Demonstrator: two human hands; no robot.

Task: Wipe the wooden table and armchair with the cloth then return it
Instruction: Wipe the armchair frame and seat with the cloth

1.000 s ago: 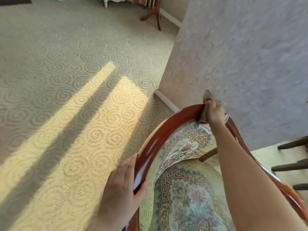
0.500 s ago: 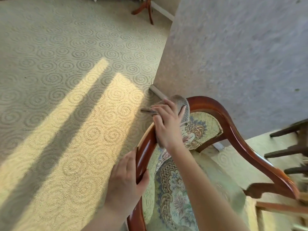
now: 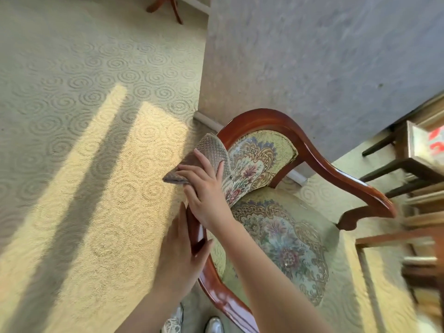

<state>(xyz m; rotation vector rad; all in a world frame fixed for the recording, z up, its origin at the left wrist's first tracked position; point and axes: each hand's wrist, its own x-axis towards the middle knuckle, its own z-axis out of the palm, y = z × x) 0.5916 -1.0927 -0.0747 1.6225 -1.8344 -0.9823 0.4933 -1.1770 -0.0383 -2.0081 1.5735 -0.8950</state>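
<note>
The armchair (image 3: 319, 155) has a curved, glossy red-brown wooden frame and floral tapestry on its back and seat. My right hand (image 3: 206, 188) presses a grey textured cloth (image 3: 209, 152) flat onto the frame's left side, below the top of the backrest. The cloth folds over the rail, one corner sticking out to the left. Just below, my left hand (image 3: 185, 251) grips the same rail, thumb on the inner side. The rail under both hands is hidden.
Pale swirl-patterned carpet with bands of sunlight fills the left. A grey wall corner (image 3: 312, 56) stands behind the chair. Dark wooden furniture (image 3: 408, 169) crowds the right edge, blurred. Red-brown table legs (image 3: 173, 8) show at the top. My shoes (image 3: 213, 325) are by the chair's base.
My right hand has slid the cloth from the top of the backrest down the left side of the frame, toward my left hand. My left hand keeps its grip on the rail.
</note>
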